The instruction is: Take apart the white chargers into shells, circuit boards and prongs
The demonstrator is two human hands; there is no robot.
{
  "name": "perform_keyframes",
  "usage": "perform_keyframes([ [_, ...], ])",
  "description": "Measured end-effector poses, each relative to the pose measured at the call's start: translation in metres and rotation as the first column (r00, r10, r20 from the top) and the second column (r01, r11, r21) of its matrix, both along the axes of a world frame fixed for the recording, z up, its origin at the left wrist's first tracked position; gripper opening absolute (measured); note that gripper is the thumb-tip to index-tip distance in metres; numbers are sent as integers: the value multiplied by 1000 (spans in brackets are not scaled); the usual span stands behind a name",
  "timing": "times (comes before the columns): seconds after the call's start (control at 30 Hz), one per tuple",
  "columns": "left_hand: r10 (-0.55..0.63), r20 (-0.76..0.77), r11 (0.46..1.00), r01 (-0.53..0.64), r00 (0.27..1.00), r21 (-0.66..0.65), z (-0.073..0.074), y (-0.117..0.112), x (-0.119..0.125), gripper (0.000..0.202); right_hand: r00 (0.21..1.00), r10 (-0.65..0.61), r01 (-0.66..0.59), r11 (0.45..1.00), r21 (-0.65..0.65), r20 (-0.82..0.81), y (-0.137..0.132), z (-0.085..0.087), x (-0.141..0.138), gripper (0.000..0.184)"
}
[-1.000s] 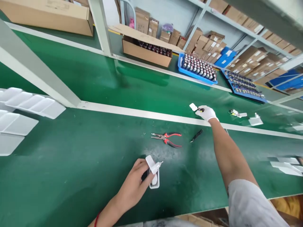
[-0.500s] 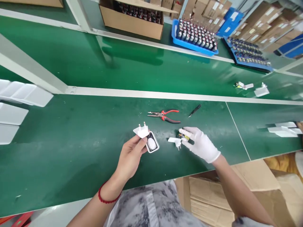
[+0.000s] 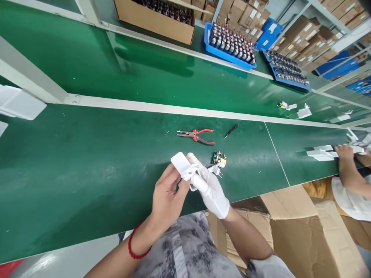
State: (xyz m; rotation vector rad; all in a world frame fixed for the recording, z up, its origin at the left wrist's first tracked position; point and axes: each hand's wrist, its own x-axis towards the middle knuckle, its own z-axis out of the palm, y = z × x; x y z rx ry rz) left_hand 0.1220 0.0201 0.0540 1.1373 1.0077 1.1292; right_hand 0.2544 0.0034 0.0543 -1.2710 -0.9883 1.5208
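Note:
My left hand (image 3: 168, 189), bare and closed, holds a white plug cover (image 3: 181, 164) with metal pins. My right hand (image 3: 213, 191), in a white glove, closes on the small white plastic case (image 3: 193, 188) right beside it. Fingers and the cover hide most of the case and what is inside. To the right of the gloved fingers lies a small circuit board (image 3: 219, 159) with a yellow part, and a second white plug piece (image 3: 216, 170) lies against it. Long-nose pliers (image 3: 195, 136) with red and black handles rest beyond my hands, near a black pen-like tool (image 3: 231, 131).
A post and rail (image 3: 130, 106) run along the green bench (image 3: 101, 154). Behind stand a cardboard box (image 3: 156, 21), a blue tray (image 3: 228, 56) of parts and a blue panel of components (image 3: 285, 69). At the right, a co-worker's hand (image 3: 344, 156) touches white pieces (image 3: 320, 153).
My right hand has let go of the circuit board and moved left onto the case. The plug cover in my left hand has turned. The view has swung right, bringing in a co-worker's hands.

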Motion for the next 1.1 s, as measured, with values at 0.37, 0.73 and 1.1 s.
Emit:
perform_keyframes([
  [0.37,2,-116,1000,-3,993,-8,-4,12,-11,22,951,-73,9,978,210,299,-3,-12,2,55],
  [0.73,-95,-491,981,167,866,104,-29,15,-30,37,412,-421,-456,672,583,808,-5,-45,-11,67],
  [1.1,-15,-692,953,219,721,208,-47,2,-100,42,440,-514,-482,556,677,736,12,-24,-17,34],
])
